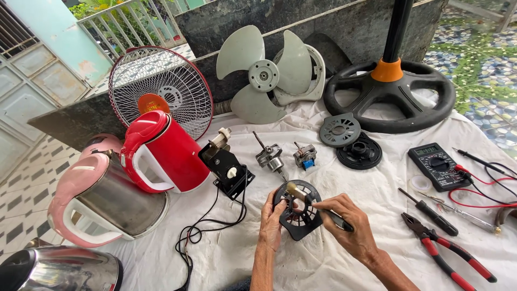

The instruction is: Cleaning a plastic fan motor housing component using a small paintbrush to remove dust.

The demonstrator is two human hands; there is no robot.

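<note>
Black vented motor cover (298, 211) held upright on worktop (377, 188), left hand (271, 218) grip closed on rim. Brush (315, 203) pinched in right hand (347, 223), bristles on hub. Risk: cover slipped, thin ribs snapped if pressed hard.

Black multimeter (437, 166), small grey-green screen at top, right of fan parts.

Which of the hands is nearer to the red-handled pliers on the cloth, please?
Right. The right hand, holding a brush, lies just left of the red-handled pliers; the left hand sits farther left, beyond the black motor cover.
</note>
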